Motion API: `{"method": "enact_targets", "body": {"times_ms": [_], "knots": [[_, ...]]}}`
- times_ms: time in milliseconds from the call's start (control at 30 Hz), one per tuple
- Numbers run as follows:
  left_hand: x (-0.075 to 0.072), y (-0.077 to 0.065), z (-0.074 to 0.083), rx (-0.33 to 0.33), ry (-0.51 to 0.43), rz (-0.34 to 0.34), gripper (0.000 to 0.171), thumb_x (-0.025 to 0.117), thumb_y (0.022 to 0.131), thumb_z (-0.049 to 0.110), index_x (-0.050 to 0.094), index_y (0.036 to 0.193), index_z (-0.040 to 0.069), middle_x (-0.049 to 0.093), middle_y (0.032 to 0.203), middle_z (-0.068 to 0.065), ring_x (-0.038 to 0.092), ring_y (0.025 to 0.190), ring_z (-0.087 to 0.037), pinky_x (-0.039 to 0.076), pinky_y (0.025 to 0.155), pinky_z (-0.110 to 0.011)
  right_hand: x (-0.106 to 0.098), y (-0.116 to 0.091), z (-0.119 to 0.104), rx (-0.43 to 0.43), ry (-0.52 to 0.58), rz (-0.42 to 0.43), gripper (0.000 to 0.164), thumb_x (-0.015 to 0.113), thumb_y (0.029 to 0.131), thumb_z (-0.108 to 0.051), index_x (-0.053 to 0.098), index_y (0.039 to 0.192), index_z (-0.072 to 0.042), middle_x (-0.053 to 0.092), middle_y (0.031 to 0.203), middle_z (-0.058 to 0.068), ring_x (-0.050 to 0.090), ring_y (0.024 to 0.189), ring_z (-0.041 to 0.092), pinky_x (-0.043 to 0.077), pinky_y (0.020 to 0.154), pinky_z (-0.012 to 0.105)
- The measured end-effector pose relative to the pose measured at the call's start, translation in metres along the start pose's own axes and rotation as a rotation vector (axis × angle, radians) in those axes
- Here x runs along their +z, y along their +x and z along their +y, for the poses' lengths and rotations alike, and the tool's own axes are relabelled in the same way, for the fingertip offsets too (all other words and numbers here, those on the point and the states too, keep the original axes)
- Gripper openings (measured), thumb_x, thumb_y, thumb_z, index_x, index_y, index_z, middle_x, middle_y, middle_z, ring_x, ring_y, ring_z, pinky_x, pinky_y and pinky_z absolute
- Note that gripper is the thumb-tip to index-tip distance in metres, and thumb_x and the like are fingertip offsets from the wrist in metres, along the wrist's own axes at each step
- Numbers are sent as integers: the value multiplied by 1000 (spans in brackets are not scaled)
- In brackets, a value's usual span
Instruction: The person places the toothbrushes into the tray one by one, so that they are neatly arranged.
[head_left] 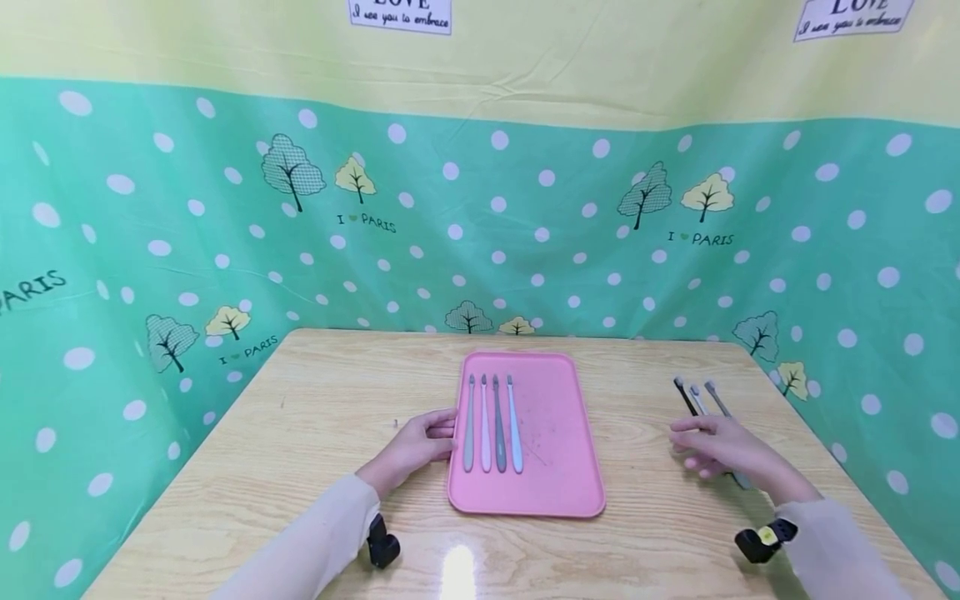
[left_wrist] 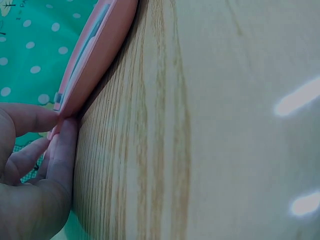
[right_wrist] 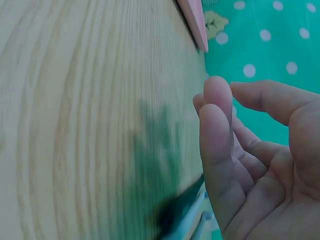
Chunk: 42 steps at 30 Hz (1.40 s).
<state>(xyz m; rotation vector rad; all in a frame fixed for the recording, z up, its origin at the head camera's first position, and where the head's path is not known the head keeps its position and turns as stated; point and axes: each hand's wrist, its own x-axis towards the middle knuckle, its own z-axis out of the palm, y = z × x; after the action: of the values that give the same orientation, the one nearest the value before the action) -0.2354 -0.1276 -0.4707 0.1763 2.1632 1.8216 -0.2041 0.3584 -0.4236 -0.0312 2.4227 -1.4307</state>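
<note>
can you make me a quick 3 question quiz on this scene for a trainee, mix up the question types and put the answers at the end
1. Count: how many toothbrushes lie on the pink tray?

2. True or false: the right hand is gripping a toothbrush between thumb and finger.

3. Multiple choice: what is the left hand touching?
a) the edge of the pink tray
b) the black toothbrush
c) the patterned curtain

Key:
1. Four
2. False; the right wrist view shows nothing between its thumb and fingers
3. a
</note>
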Motion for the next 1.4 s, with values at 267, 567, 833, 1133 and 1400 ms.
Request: {"method": "enact_targets", "body": {"times_ms": [267, 567, 833, 1133, 1400], "knots": [[0, 1, 1, -8, -3, 7, 61, 66, 94, 0, 41, 150, -2, 55, 133, -18, 58, 120, -30, 60, 90, -32, -21, -7, 13, 61, -33, 106, 57, 57, 103, -25, 41, 141, 15, 67, 101, 9, 66, 76, 18, 62, 62, 31], [2, 1, 1, 13, 31, 15, 61, 67, 93, 0, 42, 149, -3, 56, 135, -18, 57, 122, -33, 58, 93, -31, -30, -9, 20, 90, -168, 204, 53, 57, 101, -22, 45, 136, 16, 65, 98, 12, 65, 75, 20, 62, 60, 34], [2, 1, 0, 5, 29, 14, 61, 66, 93, 0, 42, 149, -3, 55, 136, -19, 56, 123, -33, 58, 93, -31, -30, -8, 24, 97, -238, 247, 49, 59, 99, -16, 46, 134, 16, 64, 88, 9, 63, 70, 21, 61, 58, 35], [1, 2, -1, 5, 16, 10, 61, 66, 93, -2, 42, 149, -3, 54, 135, -21, 56, 123, -34, 59, 92, -32, -28, -5, 29, 74, -280, 249, 45, 63, 94, -8, 50, 130, 15, 63, 84, 8, 61, 69, 21, 58, 54, 33], [2, 1, -1, 4, -10, 20, 60, 66, 92, -4, 43, 148, -4, 56, 134, -20, 57, 121, -34, 59, 92, -34, -27, -2, 31, 69, -309, 247, 45, 66, 92, -11, 53, 127, 14, 65, 80, 7, 62, 67, 21, 59, 55, 34]]}}
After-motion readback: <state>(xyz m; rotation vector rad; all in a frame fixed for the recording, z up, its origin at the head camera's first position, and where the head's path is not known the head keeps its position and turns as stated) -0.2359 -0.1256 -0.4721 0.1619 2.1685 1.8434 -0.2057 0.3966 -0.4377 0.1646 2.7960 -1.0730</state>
